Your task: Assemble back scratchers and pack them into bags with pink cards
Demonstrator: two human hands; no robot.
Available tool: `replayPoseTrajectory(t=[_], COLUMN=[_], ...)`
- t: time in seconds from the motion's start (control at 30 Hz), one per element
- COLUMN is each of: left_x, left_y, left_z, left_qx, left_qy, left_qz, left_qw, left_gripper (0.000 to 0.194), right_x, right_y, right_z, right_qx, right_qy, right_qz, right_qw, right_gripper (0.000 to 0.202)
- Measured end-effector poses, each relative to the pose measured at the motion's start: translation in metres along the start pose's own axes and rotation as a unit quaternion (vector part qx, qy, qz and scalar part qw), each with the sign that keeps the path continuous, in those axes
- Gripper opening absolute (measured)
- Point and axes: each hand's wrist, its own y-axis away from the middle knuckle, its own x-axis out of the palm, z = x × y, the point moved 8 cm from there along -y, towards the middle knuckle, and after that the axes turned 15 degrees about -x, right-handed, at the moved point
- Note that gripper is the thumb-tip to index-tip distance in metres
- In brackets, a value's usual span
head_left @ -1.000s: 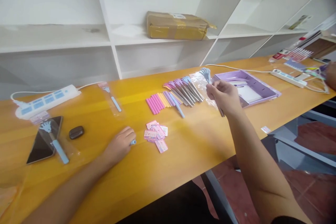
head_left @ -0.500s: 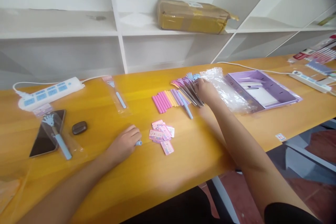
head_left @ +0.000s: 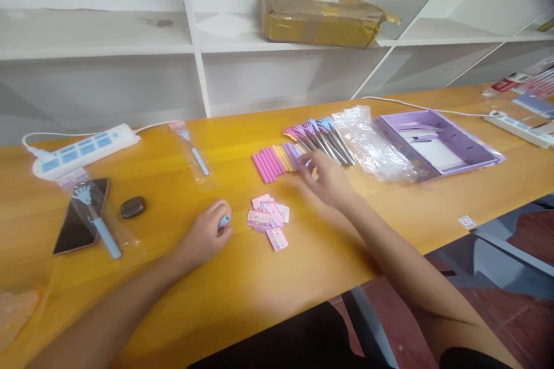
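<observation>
My left hand [head_left: 209,229] rests on the table, closed round a light blue tube [head_left: 224,221] whose end shows by the thumb. Over the right end of a row of pink, yellow and purple tubes [head_left: 267,164] is my right hand [head_left: 322,176], its thumb and fingers curved and apart around the end of the row. No object shows clearly in it. Behind it lies a fan of metal rods with small hand-shaped heads [head_left: 331,135] in pink, purple and blue. A loose pile of pink printed cards [head_left: 269,216] lies between my hands.
Clear plastic bags [head_left: 367,144] lie beside an open purple box [head_left: 452,144] at right. At left are a power strip [head_left: 86,150], a phone [head_left: 69,230], a dark case [head_left: 133,207] and two bagged blue-handled pieces [head_left: 106,237] [head_left: 199,160]. A taped carton [head_left: 320,17] sits on the shelf.
My right hand has moved left and nearer from the metal rods to the tubes, and its fingers have parted. The rods are spread wider. My left hand has turned slightly, still round its tube.
</observation>
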Motion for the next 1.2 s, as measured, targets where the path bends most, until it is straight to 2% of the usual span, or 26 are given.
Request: replayPoseTrajectory(t=[0.03, 0.07, 0.13, 0.17, 0.23, 0.33, 0.43, 0.5, 0.57, 0.63, 0.7, 0.8, 0.93, 1.03, 1.13, 1.2], left_x=[0.005, 0.014, 0.041, 0.054, 0.075, 0.089, 0.09, 0.089, 0.087, 0.084, 0.079, 0.074, 0.072, 0.073, 0.075, 0.077], left_y=[0.0, 0.002, 0.011, 0.017, 0.03, 0.044, 0.047, 0.044, 0.039, 0.034, 0.029, 0.025, 0.024, 0.025, 0.026, 0.027], left_z=[0.005, 0.009, 0.016, 0.019, 0.023, 0.03, 0.036, 0.038, 0.039, 0.035, 0.025, 0.008, 0.004, 0.006, 0.008, 0.007], left_qx=[-0.047, -0.093, -0.175, -0.207, -0.242, -0.245, -0.232, -0.231, -0.238, -0.234, -0.206, -0.168, -0.172, -0.178, -0.191, -0.198], left_qy=[0.09, 0.189, 0.357, 0.401, 0.429, 0.421, 0.414, 0.42, 0.429, 0.442, 0.457, 0.467, 0.462, 0.461, 0.459, 0.456], left_qz=[0.023, 0.056, 0.133, 0.162, 0.201, 0.213, 0.201, 0.198, 0.199, 0.202, 0.224, 0.279, 0.308, 0.321, 0.327, 0.335], left_qw=[0.995, 0.976, 0.908, 0.878, 0.847, 0.847, 0.857, 0.855, 0.848, 0.842, 0.836, 0.822, 0.814, 0.808, 0.804, 0.8], left_gripper=[0.011, 0.009, 0.019, 0.028, 0.042, 0.052, 0.052, 0.053, 0.054, 0.051, 0.049, 0.048, 0.05, 0.053, 0.053, 0.052], right_x=[0.007, 0.014, 0.028, 0.034, 0.043, 0.05, 0.059, 0.064, 0.068, 0.068, 0.064, 0.05, 0.042, 0.04, 0.022, 0.004], right_y=[0.007, 0.014, 0.028, 0.034, 0.043, 0.048, 0.052, 0.055, 0.055, 0.049, 0.031, -0.011, -0.059, -0.068, -0.063, -0.055], right_z=[0.032, 0.064, 0.122, 0.146, 0.178, 0.194, 0.194, 0.195, 0.196, 0.192, 0.174, 0.117, 0.032, -0.009, -0.017, -0.003], right_qx=[-0.038, -0.081, -0.159, -0.196, -0.248, -0.276, -0.265, -0.257, -0.256, -0.258, -0.249, -0.211, -0.206, -0.191, -0.169, -0.176], right_qy=[-0.049, -0.09, -0.135, -0.138, -0.133, -0.141, -0.154, -0.148, -0.137, -0.121, -0.097, -0.041, 0.058, 0.095, 0.096, 0.082], right_qz=[0.018, 0.042, 0.091, 0.112, 0.133, 0.12, 0.115, 0.11, 0.092, 0.073, 0.054, 0.045, 0.125, 0.202, 0.201, 0.161], right_qw=[0.998, 0.992, 0.974, 0.964, 0.95, 0.943, 0.945, 0.949, 0.953, 0.956, 0.962, 0.976, 0.969, 0.956, 0.96, 0.968], right_gripper=[0.021, 0.032, 0.066, 0.08, 0.094, 0.095, 0.108, 0.117, 0.118, 0.112, 0.105, 0.099, 0.104, 0.108, 0.108, 0.089])
